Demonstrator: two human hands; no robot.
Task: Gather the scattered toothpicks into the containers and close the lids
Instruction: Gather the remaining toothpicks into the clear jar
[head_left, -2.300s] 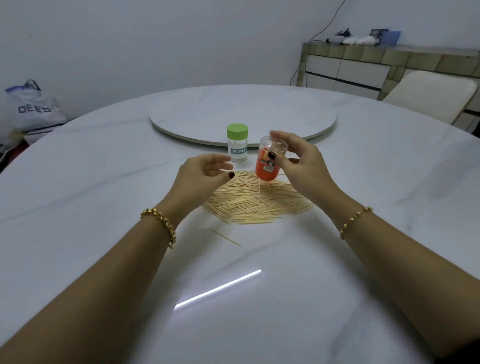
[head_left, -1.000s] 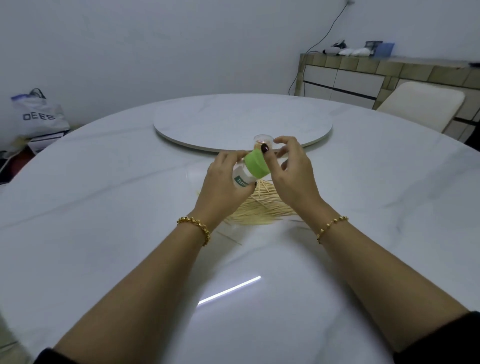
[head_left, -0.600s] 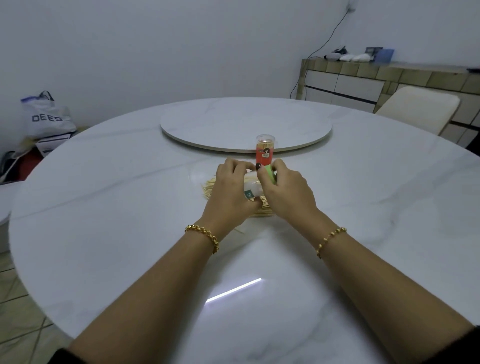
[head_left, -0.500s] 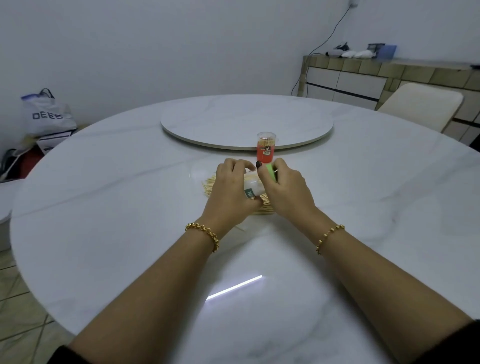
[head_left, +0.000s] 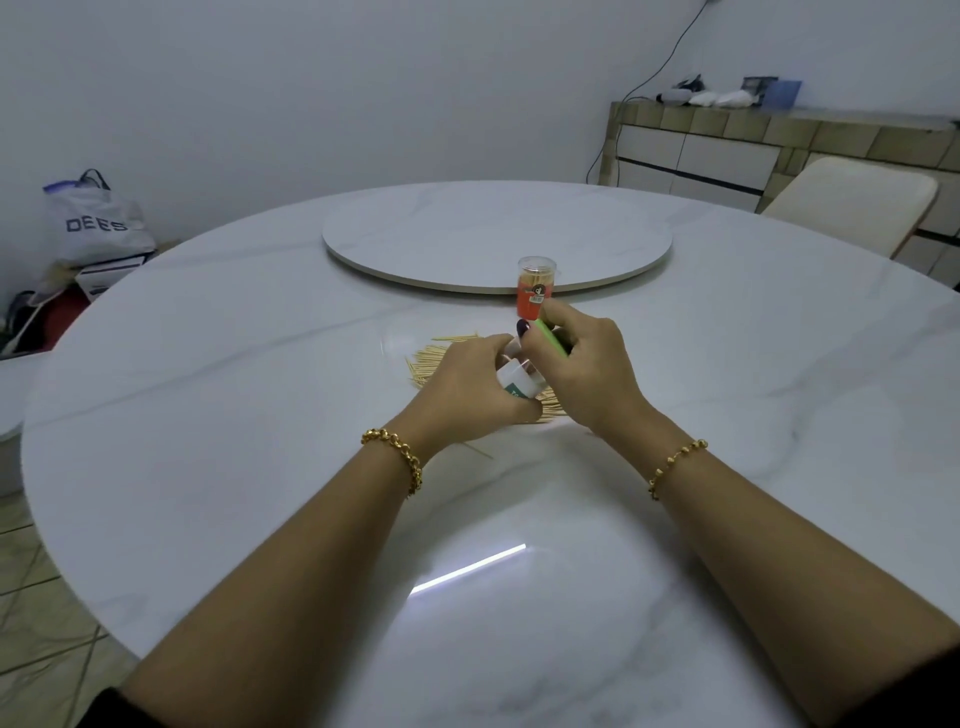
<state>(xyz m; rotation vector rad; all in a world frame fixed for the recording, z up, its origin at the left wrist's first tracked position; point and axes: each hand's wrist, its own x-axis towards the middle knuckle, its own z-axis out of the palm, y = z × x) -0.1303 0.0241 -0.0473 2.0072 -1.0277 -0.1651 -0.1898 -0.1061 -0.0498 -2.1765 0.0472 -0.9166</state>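
Here, left hand (head_left: 467, 397) tight round clear container (head_left: 519, 383), right hand (head_left: 589, 376) pinch-tight on green lid (head_left: 551, 339).

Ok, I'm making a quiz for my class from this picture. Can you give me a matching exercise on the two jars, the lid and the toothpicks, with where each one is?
1 green lid
2 clear jar
3 orange jar
4 toothpicks

a standing upright on the table
b gripped in the left hand
c heaped on the table
d pinched in the right hand

Pairs: 1-d, 2-b, 3-a, 4-c.
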